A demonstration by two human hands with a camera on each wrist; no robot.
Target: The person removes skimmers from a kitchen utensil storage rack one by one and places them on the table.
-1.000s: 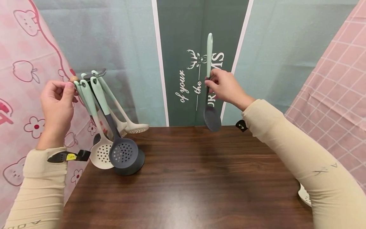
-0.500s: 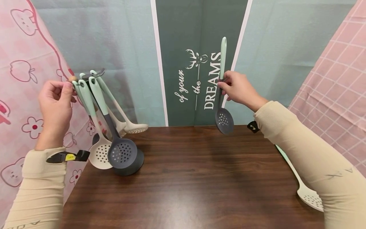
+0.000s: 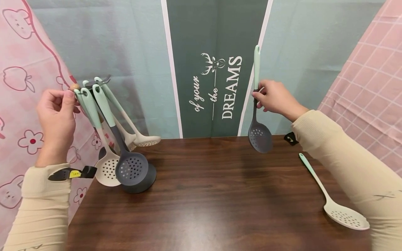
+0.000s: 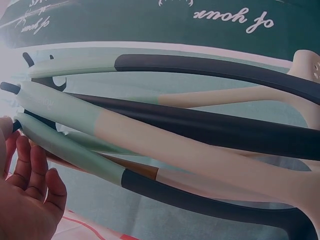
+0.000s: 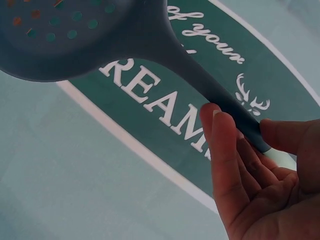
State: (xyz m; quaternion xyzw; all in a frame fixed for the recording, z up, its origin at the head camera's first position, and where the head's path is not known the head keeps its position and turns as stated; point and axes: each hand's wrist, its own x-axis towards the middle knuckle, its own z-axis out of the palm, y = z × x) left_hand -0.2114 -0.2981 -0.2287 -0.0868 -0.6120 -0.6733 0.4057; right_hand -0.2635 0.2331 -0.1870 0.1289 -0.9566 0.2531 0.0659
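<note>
My right hand (image 3: 277, 97) holds a dark grey skimmer (image 3: 260, 136) upright above the back right of the table, pinching its neck just below the mint handle. In the right wrist view the thumb and fingers lie on the skimmer's dark shaft (image 5: 200, 75). On the left, a dark utensil rack (image 3: 139, 188) carries several hanging utensils, among them a white skimmer (image 3: 108, 170) and another grey skimmer (image 3: 132, 169). At the rack's top, beside a wooden knob (image 3: 74, 86), my left hand (image 3: 58, 122) pinches the end of a hook (image 4: 17, 125).
A white slotted turner (image 3: 345, 216) with a mint handle lies on the brown wooden table (image 3: 201, 195) at the right. Printed fabric hangs behind the table, with pink curtains (image 3: 370, 62) at both sides.
My right hand has carried the grey skimmer to the right and slightly down, and its perforated bowl has turned into view. The turner is now uncovered by the arm. My left hand keeps its pinch.
</note>
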